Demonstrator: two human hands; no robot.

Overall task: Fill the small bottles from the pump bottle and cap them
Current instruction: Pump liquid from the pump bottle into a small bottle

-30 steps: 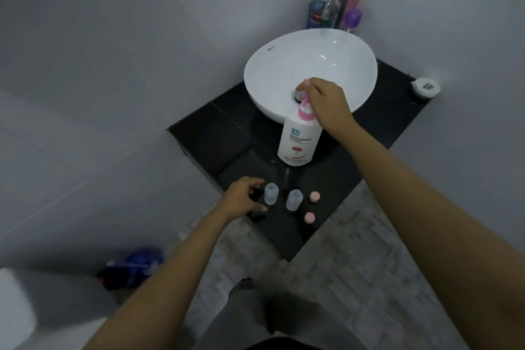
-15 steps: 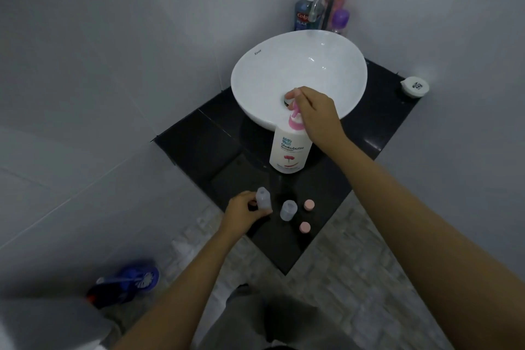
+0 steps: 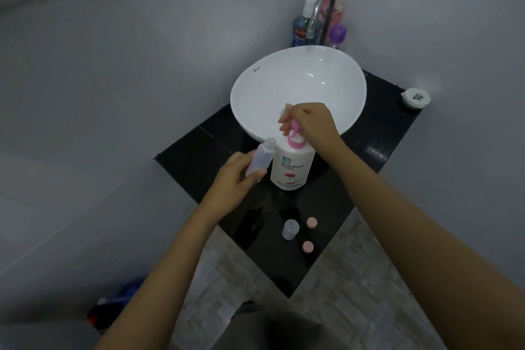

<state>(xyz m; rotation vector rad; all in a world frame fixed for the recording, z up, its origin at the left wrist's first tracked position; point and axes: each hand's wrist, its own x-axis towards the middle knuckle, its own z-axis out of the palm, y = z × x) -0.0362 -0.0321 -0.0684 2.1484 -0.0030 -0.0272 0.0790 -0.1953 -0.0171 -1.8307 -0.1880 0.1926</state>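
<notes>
A white pump bottle (image 3: 292, 167) with a pink pump head stands on the black counter (image 3: 377, 133) in front of the basin. My right hand (image 3: 311, 123) is closed over the pump head. My left hand (image 3: 237, 180) holds a small clear bottle (image 3: 262, 155), tilted, its open neck just left of the pump bottle's shoulder. A second small clear bottle (image 3: 290, 229) stands uncapped near the counter's front corner. Two pink caps lie beside it, one cap (image 3: 311, 222) further back and the other cap (image 3: 308, 246) nearer me.
A white round basin (image 3: 298, 85) with a chrome tap (image 3: 322, 8) fills the counter's back. Several toiletry bottles (image 3: 301, 27) stand behind it in the corner. A small white round container (image 3: 415, 98) sits at the right corner. Tiled floor lies below the counter's edge.
My left hand took one small bottle off the counter and raised it up beside the pump bottle. My right hand stayed on the pump head.
</notes>
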